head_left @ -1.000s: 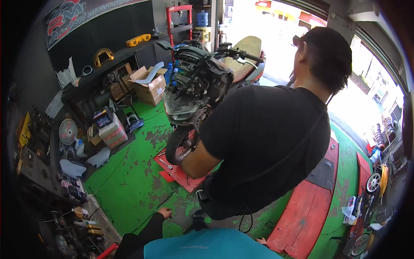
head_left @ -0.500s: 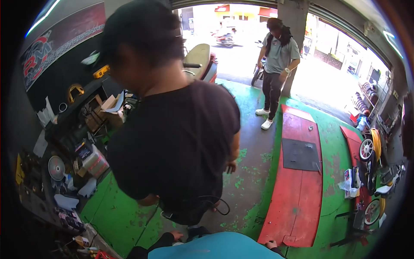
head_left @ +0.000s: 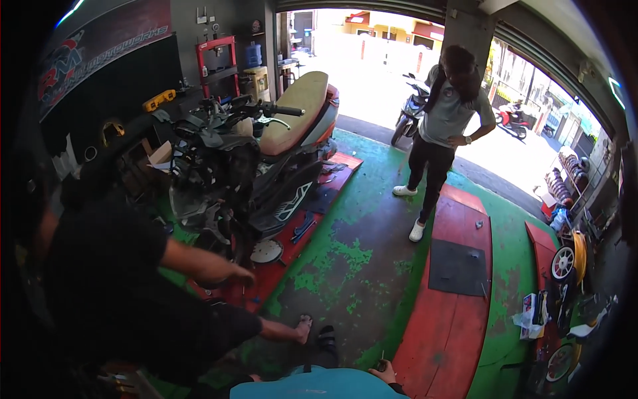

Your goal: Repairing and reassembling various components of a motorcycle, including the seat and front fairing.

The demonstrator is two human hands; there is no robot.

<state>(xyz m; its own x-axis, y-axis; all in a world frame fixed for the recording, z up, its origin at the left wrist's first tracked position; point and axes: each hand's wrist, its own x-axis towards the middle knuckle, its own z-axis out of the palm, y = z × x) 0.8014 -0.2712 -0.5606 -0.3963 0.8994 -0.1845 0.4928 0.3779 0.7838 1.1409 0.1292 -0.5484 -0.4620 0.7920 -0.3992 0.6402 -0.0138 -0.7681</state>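
My right hand is at the lower edge beside my blue shirt, its fingers closed round a small dark tool with a thin, light shaft pointing up. The tool's exact kind is too small to tell. Of my left hand only a sliver shows at the left of the shirt; its fingers are hidden. A partly stripped scooter with a worn, pale seat stands ahead on a red lift platform. A co-worker in black bends beside its front, one arm stretched toward the platform.
A second person in a grey shirt stands beyond a long red platform with a dark mat. A round metal part lies near the scooter. At the right are a yellow-and-white wheel and a plastic bag.
The co-worker in black has moved from directly ahead to the lower left and bent down, uncovering the scooter. The person in grey now has a hand at the hip. My right hand shows more.
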